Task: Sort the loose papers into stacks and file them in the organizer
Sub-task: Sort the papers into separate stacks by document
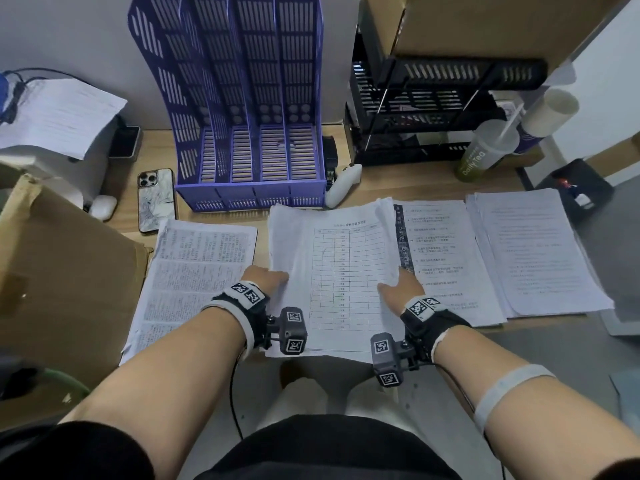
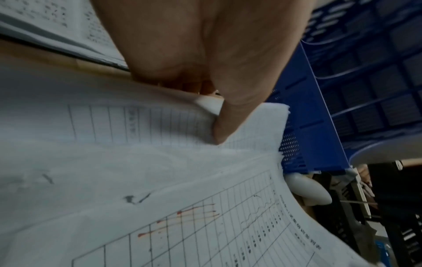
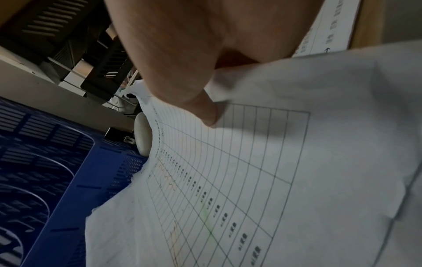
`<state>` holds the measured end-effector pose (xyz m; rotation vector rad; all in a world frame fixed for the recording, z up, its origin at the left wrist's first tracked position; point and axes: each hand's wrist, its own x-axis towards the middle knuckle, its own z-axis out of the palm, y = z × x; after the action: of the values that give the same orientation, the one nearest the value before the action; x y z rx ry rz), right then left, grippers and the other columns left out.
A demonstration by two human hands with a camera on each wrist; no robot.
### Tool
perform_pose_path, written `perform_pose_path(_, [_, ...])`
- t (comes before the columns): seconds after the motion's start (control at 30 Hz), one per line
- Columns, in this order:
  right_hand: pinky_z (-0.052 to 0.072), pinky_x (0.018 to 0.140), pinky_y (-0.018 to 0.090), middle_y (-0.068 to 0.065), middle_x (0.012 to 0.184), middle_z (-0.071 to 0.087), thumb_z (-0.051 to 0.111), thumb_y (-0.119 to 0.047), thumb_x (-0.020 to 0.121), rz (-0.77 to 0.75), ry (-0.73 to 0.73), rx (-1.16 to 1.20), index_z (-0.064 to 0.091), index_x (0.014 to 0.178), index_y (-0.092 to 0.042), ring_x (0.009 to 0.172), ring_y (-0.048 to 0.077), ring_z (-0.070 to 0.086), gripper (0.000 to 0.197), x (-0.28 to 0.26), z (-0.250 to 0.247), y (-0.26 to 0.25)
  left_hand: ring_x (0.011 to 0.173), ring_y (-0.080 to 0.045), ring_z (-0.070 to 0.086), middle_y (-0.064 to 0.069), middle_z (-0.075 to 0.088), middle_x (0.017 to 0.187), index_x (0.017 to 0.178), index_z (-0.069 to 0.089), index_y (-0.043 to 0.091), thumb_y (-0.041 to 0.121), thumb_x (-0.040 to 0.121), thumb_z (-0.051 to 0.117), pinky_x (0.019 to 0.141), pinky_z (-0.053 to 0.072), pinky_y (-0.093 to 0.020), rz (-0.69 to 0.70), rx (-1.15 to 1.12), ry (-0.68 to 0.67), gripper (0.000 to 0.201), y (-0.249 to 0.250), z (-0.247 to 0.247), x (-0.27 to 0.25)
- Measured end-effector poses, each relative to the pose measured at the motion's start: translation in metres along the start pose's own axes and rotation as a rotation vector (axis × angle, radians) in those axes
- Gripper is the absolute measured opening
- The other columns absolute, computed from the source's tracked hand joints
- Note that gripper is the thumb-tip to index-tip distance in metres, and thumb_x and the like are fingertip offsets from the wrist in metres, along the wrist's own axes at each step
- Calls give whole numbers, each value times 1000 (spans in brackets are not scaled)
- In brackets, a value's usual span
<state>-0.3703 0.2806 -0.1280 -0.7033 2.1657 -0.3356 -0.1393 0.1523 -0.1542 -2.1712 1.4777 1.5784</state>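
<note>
A stack of table-printed sheets (image 1: pixel 337 268) is held just above the desk in front of the purple organizer (image 1: pixel 242 109). My left hand (image 1: pixel 268 277) pinches the stack's left edge, thumb (image 2: pixel 226 124) on top. My right hand (image 1: pixel 398 287) grips its right edge, thumb (image 3: pixel 203 108) on the top sheet (image 3: pixel 262 171). The stack's far edge (image 2: pixel 269 126) touches the organizer's front wall (image 2: pixel 303 130). The fingers under the paper are hidden. A dense-text stack (image 1: pixel 194 278) lies to the left. Two more stacks lie to the right: one with a dark margin strip (image 1: pixel 446 261), one of plain text (image 1: pixel 540 251).
A phone (image 1: pixel 156 200) lies left of the organizer, a white controller (image 1: pixel 343 185) at its right front corner. Black wire trays (image 1: pixel 433 109) and a green drink cup (image 1: pixel 485 150) stand at back right. A cardboard box (image 1: pixel 59 271) sits at the left, a printer with paper (image 1: pixel 59 116) behind.
</note>
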Motion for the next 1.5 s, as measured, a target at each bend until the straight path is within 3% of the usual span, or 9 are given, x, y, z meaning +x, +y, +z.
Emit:
perform_pose_path(0.33, [40,104,33,10,139,55,50,-14,95,-42,-15,12,44,140,-13,125,30,53,46,4,0,2,103,-25,57,-4,60,116,133,49,12,24,95,61,92,46,-35,254,-134,-52,41,-5,-7,-16])
perform_pose_path(0.6, [47,77,32,16,113,64,48,-9,90,-46,92,-202,60,114,-9,90,32,57,27,26,-13,-12,116,-34,58,-13,63,126,136,54,14,12,93,61,98,45,-40,238,-162,257,43,-43,-87,-35])
perform_pose_path(0.8, [43,72,32,17,104,62,49,-11,92,-129,19,-284,54,126,-10,82,30,52,35,27,6,-33,108,-30,61,-8,65,122,131,57,18,20,87,65,101,47,-46,193,-262,399,45,-79,-133,-56])
perform_pose_path(0.97, [42,100,48,21,138,44,65,-28,83,-107,280,-150,41,131,-6,126,37,44,57,16,20,-54,112,-28,62,-3,66,123,133,56,21,15,92,64,102,47,-47,256,-501,344,41,-85,-136,-64])
perform_pose_path(1.07, [45,95,37,7,128,59,68,-51,84,-261,-129,226,55,125,-14,112,23,56,57,2,28,-79,112,-34,65,-6,69,124,122,59,29,27,79,73,101,47,-59,254,-657,263,46,-83,-127,-52])
perform_pose_path(1.17, [51,96,49,-2,125,66,77,-50,76,-312,-629,416,55,129,-23,113,24,63,63,-21,36,-98,110,-38,66,-7,71,121,112,62,36,22,80,73,96,48,-64,304,-805,208,37,-75,-111,-35])
perform_pose_path(1.27, [51,98,52,-2,122,68,80,-38,65,-513,-437,295,57,127,-29,111,24,66,66,-20,26,-101,113,-29,63,1,66,125,130,54,25,18,84,73,99,48,-49,350,-726,229,50,-43,-103,-57])
perform_pose_path(1.4, [46,94,31,-2,114,66,67,-20,86,-690,-174,37,58,128,-22,105,19,62,43,-27,-27,-121,118,-27,53,-13,50,136,142,26,11,14,84,74,95,46,-37,354,-482,505,75,-4,-111,-70])
perform_pose_path(1.5, [46,88,27,0,108,68,66,-17,87,-828,-57,-157,64,122,-21,102,19,63,35,-28,-60,-146,143,-29,28,-12,29,153,148,25,28,36,66,87,118,29,-46,722,12,798,104,38,-122,-87])
